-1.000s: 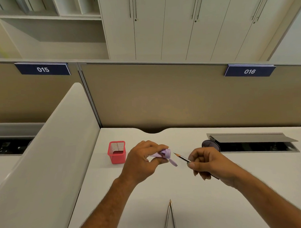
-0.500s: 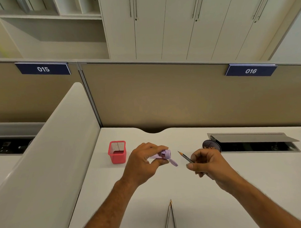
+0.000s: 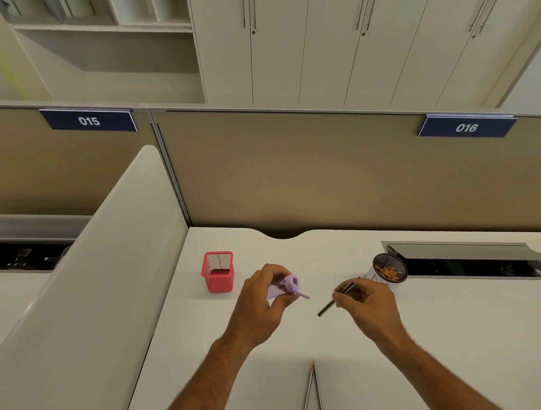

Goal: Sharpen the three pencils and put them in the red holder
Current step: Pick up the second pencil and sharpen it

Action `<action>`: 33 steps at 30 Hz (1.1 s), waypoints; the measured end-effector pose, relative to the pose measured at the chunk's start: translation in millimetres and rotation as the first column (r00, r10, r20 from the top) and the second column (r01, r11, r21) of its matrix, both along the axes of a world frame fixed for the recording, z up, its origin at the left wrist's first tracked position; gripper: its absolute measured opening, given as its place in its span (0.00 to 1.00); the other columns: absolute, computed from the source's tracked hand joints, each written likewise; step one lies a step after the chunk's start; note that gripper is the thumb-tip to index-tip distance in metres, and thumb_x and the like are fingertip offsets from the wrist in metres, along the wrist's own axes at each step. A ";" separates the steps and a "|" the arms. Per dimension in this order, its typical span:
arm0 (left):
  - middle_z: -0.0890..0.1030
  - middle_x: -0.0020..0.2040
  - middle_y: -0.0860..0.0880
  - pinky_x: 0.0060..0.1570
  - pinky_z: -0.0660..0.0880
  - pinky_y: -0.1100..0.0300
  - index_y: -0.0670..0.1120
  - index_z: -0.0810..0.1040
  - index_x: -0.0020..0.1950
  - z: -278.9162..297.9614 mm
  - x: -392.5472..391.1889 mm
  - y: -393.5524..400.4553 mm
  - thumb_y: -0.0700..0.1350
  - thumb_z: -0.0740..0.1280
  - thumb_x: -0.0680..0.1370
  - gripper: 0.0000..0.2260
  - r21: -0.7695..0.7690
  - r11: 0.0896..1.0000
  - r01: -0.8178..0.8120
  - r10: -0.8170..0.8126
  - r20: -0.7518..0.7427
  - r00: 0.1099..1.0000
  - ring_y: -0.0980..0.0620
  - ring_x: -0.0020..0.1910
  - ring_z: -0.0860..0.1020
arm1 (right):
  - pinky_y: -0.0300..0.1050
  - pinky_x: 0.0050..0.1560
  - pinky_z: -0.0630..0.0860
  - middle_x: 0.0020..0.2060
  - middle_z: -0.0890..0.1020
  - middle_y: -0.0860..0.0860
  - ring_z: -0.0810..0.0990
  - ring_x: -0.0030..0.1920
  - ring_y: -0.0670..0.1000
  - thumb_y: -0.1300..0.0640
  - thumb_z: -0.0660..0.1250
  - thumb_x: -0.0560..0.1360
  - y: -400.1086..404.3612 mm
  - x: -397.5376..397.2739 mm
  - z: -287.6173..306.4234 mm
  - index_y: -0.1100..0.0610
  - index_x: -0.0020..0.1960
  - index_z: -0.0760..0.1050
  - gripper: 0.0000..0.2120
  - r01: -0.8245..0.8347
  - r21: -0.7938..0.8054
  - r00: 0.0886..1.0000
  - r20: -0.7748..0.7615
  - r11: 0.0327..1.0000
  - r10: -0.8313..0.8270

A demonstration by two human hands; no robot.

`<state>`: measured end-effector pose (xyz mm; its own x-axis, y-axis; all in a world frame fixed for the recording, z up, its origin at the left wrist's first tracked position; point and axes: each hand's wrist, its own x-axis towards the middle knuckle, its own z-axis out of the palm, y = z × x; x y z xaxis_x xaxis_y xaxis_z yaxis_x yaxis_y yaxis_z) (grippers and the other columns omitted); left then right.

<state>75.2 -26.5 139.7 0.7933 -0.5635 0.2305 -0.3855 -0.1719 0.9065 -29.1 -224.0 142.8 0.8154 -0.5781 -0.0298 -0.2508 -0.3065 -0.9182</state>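
The left hand grips the lilac crank sharpener right of the red mesh holder, likely steadying it, while the right hand pinches a pencil, apparently for sharpening.

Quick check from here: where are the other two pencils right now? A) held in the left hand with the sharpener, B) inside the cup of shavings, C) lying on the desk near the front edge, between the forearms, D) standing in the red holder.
C: the two pencils lie on the desk near its front edge, tips close together, while the red holder shows no pencils in it.
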 end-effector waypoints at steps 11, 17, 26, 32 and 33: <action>0.81 0.53 0.54 0.51 0.79 0.65 0.56 0.70 0.52 -36.7 -1.1 14.8 0.45 0.71 0.75 0.12 0.094 0.996 -0.011 0.025 -0.147 0.989 0.52 0.52 0.81 | 0.41 0.33 0.72 0.33 0.78 0.47 0.77 0.35 0.48 0.39 0.73 0.66 -13.1 6.7 -75.0 0.51 0.34 0.72 0.17 -0.380 -0.298 0.707 -0.704 0.875 0.067; 0.82 0.52 0.58 0.50 0.77 0.67 0.54 0.73 0.51 -48.5 -2.8 16.2 0.45 0.71 0.75 0.10 0.119 0.993 0.023 -0.004 -0.161 0.987 0.57 0.52 0.80 | 0.43 0.45 0.77 0.49 0.81 0.51 0.81 0.50 0.53 0.37 0.74 0.62 -5.9 -24.0 -122.5 0.54 0.51 0.75 0.27 -0.410 -0.176 0.495 -0.867 0.895 0.056; 0.81 0.51 0.61 0.51 0.75 0.68 0.60 0.75 0.52 -65.0 -6.8 17.7 0.46 0.71 0.75 0.11 0.202 0.978 0.053 -0.023 -0.148 0.989 0.59 0.52 0.78 | 0.44 0.46 0.77 0.45 0.80 0.50 0.80 0.47 0.52 0.40 0.74 0.64 4.2 -39.5 -141.8 0.54 0.46 0.73 0.21 -0.260 -0.188 0.547 -0.837 0.947 -0.016; 0.81 0.51 0.65 0.50 0.72 0.74 0.60 0.76 0.51 -68.1 -10.4 14.7 0.45 0.70 0.75 0.10 0.194 0.978 0.080 -0.053 -0.145 0.988 0.60 0.53 0.78 | 0.43 0.42 0.78 0.37 0.79 0.46 0.79 0.39 0.48 0.39 0.72 0.66 8.9 -54.0 -147.2 0.51 0.40 0.74 0.17 -0.154 -0.223 0.628 -0.775 0.963 -0.079; 0.81 0.51 0.65 0.50 0.73 0.74 0.60 0.75 0.52 -68.6 -11.1 14.3 0.46 0.70 0.75 0.10 0.194 0.978 0.081 -0.052 -0.147 0.988 0.60 0.53 0.78 | 0.43 0.41 0.79 0.35 0.79 0.45 0.79 0.38 0.47 0.38 0.72 0.66 11.5 -56.3 -147.2 0.50 0.38 0.73 0.16 -0.124 -0.243 0.654 -0.749 0.962 -0.105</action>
<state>64.1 -12.2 71.1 0.7689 -0.6393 -0.0027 -0.2733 -0.3325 0.9026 -85.3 -212.5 -4.4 0.5826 -0.6493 -0.4888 -0.8114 -0.4995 -0.3036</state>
